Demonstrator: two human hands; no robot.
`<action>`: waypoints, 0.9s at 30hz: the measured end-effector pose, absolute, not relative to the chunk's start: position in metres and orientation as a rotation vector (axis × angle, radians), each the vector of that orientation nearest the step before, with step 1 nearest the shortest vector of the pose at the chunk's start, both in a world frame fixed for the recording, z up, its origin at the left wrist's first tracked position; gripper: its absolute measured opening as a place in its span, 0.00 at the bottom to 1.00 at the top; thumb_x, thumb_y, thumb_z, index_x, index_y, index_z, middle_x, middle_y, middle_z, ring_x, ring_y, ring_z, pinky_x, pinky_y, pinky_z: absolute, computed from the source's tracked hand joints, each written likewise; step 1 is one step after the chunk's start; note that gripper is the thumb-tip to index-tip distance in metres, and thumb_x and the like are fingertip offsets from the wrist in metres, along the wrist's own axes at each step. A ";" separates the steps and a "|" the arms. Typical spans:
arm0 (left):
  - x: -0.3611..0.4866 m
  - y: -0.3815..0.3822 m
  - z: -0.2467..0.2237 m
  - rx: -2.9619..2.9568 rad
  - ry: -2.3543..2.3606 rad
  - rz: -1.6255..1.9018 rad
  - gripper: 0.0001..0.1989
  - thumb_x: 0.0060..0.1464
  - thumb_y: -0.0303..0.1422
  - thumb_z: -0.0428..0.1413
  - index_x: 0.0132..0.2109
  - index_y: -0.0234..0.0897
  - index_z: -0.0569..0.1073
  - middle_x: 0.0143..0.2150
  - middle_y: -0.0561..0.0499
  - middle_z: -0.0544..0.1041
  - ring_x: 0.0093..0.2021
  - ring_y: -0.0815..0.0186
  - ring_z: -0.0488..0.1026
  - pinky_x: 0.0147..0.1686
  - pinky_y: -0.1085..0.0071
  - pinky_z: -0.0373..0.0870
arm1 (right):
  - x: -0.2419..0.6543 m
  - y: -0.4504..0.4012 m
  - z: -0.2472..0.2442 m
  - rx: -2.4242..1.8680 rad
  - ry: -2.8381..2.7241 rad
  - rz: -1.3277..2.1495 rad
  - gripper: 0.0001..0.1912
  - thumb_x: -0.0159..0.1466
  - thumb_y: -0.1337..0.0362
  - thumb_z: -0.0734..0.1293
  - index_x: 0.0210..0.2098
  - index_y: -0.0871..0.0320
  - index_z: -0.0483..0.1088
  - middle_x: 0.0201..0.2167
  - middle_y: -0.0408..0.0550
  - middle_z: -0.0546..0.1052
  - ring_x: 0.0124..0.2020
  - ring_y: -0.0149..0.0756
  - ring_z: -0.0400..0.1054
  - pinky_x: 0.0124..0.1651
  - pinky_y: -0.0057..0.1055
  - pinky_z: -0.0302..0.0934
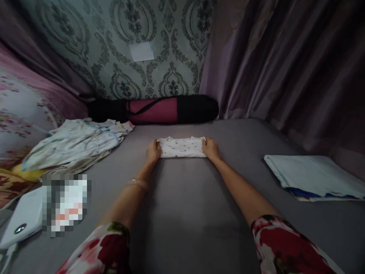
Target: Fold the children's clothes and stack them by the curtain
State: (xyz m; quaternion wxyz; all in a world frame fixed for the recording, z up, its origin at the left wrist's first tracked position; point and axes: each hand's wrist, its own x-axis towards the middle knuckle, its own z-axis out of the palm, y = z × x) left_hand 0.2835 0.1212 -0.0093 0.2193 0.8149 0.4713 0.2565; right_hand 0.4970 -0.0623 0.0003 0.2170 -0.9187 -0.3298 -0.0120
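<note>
A small white printed garment [182, 147], folded into a flat oblong, lies on the grey bed sheet [194, 198] straight ahead of me. My left hand [154, 151] grips its left end, fingers closed on the cloth. At the opposite end, my right hand [211, 148] holds the cloth with its fingers curled over the edge. Both arms reach forward, and the garment is stretched level between the hands. Its exact kind cannot be made out while folded.
Loose light clothes [76, 142] lie heaped on the left. Below them sits a white power bank [27, 219] with a cable, beside a blurred patch. Folded pale cloths [310, 175] lie at right. A long black and maroon bag [154, 110] rests against the patterned wall.
</note>
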 end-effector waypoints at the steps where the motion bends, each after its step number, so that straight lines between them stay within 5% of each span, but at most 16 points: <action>1: 0.283 0.120 -0.008 2.272 1.337 0.681 0.14 0.63 0.31 0.44 0.47 0.34 0.72 0.44 0.38 0.77 0.44 0.56 0.73 0.41 0.66 0.64 | 0.496 -0.062 0.001 -2.562 -0.896 -0.033 0.19 0.70 0.58 0.55 0.48 0.61 0.72 0.42 0.59 0.78 0.45 0.45 0.72 0.45 0.34 0.61; 8: 0.285 0.114 -0.004 2.321 1.495 0.574 0.18 0.64 0.40 0.42 0.48 0.36 0.71 0.42 0.35 0.78 0.43 0.50 0.75 0.40 0.60 0.67 | 0.489 -0.059 0.005 -2.573 -0.790 -0.050 0.19 0.70 0.60 0.56 0.48 0.65 0.72 0.41 0.66 0.77 0.44 0.48 0.73 0.45 0.38 0.63; 17: 0.284 0.103 0.010 2.546 1.517 0.650 0.18 0.62 0.36 0.45 0.52 0.28 0.68 0.51 0.30 0.72 0.50 0.47 0.71 0.46 0.57 0.66 | 0.510 -0.068 0.015 -2.465 -0.873 0.091 0.19 0.69 0.61 0.56 0.49 0.63 0.74 0.46 0.63 0.76 0.49 0.46 0.71 0.49 0.36 0.62; 21: 0.302 0.073 0.017 2.825 1.049 0.616 0.18 0.65 0.36 0.43 0.55 0.31 0.67 0.55 0.35 0.70 0.57 0.50 0.66 0.55 0.55 0.60 | 0.474 -0.063 0.020 -2.381 -1.227 -0.164 0.21 0.69 0.65 0.53 0.55 0.64 0.68 0.56 0.63 0.70 0.58 0.49 0.62 0.61 0.44 0.52; 27: 0.328 0.053 0.004 2.900 0.866 0.492 0.20 0.66 0.34 0.39 0.56 0.32 0.68 0.60 0.38 0.69 0.65 0.54 0.58 0.63 0.53 0.50 | 0.429 -0.034 0.011 -2.232 -1.737 -0.003 0.25 0.69 0.66 0.52 0.64 0.65 0.59 0.66 0.55 0.59 0.68 0.42 0.46 0.68 0.44 0.35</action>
